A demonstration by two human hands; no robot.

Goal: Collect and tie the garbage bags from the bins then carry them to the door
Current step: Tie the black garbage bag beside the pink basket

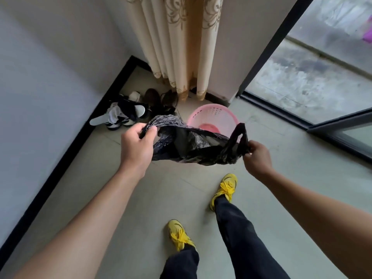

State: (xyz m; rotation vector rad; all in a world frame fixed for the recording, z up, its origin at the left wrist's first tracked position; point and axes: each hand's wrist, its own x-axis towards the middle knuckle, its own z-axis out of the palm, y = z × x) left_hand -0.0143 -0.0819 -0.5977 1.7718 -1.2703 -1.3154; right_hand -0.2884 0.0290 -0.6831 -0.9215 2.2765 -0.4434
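A black garbage bag (193, 147) hangs stretched between both hands above the tiled floor. My left hand (136, 147) grips its left handle, thumb on top. The right handle loop is pinched in my right hand (256, 156). Just behind the bag stands a pink perforated plastic bin (213, 117), with no bag in it; its pink bottom shows. The bag's lower part sags and hides the bin's front rim.
A pile of shoes and slippers (132, 109) lies in the corner at the left wall. Cream curtains (181, 47) hang behind the bin. A sliding glass door with a black frame (281, 111) runs along the right. My yellow sneakers (224, 190) stand on the tiles.
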